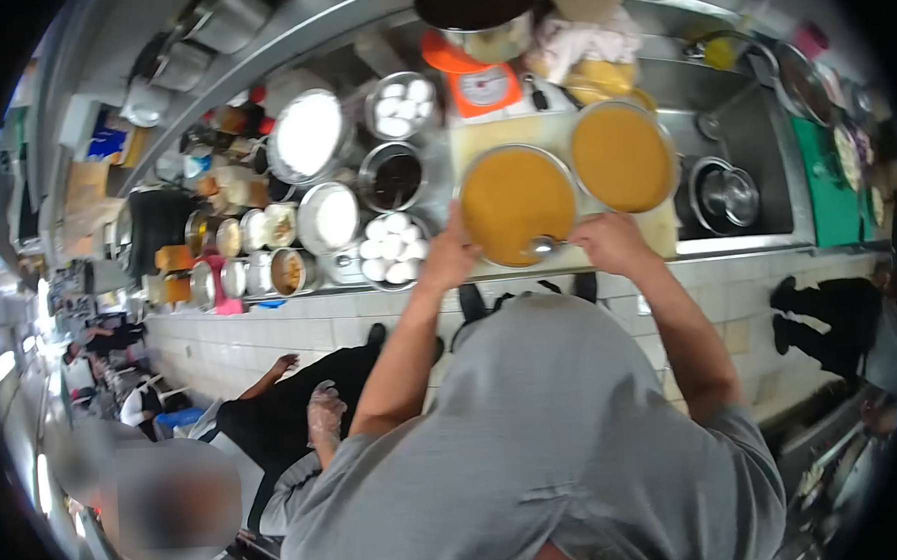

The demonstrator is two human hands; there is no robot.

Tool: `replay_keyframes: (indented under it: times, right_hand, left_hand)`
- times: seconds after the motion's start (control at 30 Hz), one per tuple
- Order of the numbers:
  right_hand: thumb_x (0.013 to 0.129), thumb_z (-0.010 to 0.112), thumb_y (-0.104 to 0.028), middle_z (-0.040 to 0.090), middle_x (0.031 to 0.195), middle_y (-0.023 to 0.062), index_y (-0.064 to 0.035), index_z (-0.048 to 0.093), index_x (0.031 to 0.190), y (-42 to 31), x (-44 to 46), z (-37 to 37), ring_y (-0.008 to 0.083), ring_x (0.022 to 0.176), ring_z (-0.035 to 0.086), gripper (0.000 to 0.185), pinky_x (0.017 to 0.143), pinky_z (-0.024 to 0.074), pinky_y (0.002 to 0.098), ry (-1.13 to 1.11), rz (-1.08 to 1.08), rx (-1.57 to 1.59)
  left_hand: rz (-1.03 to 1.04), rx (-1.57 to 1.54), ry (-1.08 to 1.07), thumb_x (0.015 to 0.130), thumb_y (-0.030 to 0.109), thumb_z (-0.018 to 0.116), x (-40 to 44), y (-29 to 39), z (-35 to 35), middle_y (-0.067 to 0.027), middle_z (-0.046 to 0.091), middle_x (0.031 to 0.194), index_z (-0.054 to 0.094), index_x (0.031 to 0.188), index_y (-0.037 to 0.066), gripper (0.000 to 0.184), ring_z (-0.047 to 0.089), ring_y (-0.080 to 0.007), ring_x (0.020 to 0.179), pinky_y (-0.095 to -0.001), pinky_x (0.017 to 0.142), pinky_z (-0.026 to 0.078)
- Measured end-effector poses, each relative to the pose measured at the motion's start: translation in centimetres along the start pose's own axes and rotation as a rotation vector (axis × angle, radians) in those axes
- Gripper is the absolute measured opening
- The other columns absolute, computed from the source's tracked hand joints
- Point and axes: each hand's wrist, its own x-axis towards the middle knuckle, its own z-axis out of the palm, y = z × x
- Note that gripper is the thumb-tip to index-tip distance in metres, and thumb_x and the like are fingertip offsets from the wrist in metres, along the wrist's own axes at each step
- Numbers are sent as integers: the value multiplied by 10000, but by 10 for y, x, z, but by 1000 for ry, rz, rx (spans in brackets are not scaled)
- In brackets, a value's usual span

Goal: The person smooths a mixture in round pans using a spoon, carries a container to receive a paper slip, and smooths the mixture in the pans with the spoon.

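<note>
pan (511, 145), rnd metal, smooth fill (513, 199), r grip (612, 241) clamped on spoon (542, 245), l grip (449, 254) unclear

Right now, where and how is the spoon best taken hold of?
Probably best to take the spoon by its handle, from the person's right: its rounded end is at the orange filling, and the handle points right, towards the pan's edge. The right hand holds it there, with the left hand at the pan's left edge.
</note>
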Motion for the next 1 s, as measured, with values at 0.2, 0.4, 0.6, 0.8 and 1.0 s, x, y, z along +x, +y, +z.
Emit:
replay_keyframes:
  times: [0.2, 0.4, 0.6, 0.8, 1.0]
  right_hand:
    - [938, 673, -160, 800, 1035, 77, -161, 842, 1037, -25, 10, 0, 320, 1054, 744, 195, 890, 579, 488, -120, 34, 46]
    - [964, 653, -172, 806, 1085, 74, -163, 839, 1091, -43, 33, 11, 308, 1062, 751, 225, 906, 582, 496, -171, 15, -16]
    - [967, 646, -178, 812, 1089, 71, -177, 841, 1102, -46, 66, 29, 307, 1040, 766, 237, 904, 587, 503, -156, -37, -10]
    - [972, 638, -185, 814, 1099, 72, -175, 840, 1106, -48, 95, 25, 307, 1056, 765, 242, 913, 584, 509, -152, -53, -21]
    - [977, 637, -193, 817, 1086, 92, -171, 842, 1085, -39, 113, 27, 328, 1075, 757, 232, 937, 577, 509, -109, -25, 1]
  left_hand:
    - [-142, 44, -112, 906, 138, 850, -11, 42, -21, -167, 788, 927, -81, 1727, -37, 1253, 778, -290, 855, -368, 817, 602]
    - [-125, 30, -119, 875, 151, 879, -7, 34, -18, -301, 785, 1120, -132, 1702, -61, 1323, 772, -436, 1078, -443, 996, 597]
    - [-133, 55, -134, 876, 173, 886, -8, 34, -19, -336, 764, 1140, -117, 1701, -71, 1321, 757, -459, 1099, -467, 995, 593]
    - [-168, 79, -162, 883, 191, 885, -7, 36, -20, -368, 742, 1174, -94, 1705, -75, 1306, 731, -493, 1142, -489, 1032, 575]
    - [-155, 138, -147, 889, 189, 880, -4, 36, -19, -376, 736, 1188, -81, 1704, -83, 1289, 731, -492, 1150, -486, 1041, 572]
